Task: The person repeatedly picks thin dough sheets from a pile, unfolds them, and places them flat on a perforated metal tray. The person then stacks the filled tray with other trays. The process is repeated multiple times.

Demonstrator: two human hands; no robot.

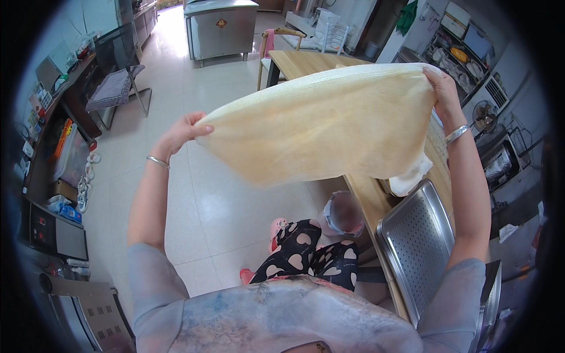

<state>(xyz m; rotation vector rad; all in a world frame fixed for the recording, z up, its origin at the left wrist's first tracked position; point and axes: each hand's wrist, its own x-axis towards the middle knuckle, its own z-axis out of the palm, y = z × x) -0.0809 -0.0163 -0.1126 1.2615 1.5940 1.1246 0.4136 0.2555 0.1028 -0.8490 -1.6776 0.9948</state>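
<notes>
A large pale yellow cloth [318, 123] hangs spread in the air between my two hands. My left hand [187, 128] pinches its left corner between thumb and fingers, over the floor. At the upper right corner, my right hand [443, 90] grips the cloth higher up, beside the wooden table [368, 205]. The cloth's lower edge hangs loose and slightly blurred, hiding part of the tabletop. Below my right forearm, a perforated metal tray [417, 242] lies on the table, atop at least one other tray. A white cloth [410, 178] shows just beyond it.
A lined bin [344, 214] stands on the floor against the table's near side. Ahead are a stainless-steel cabinet [223, 33] and a wooden chair [267, 48]. On the left are a cushioned chair [114, 86], shoes [84, 192] and a dark desk [48, 119]. A fan [484, 115] is at right.
</notes>
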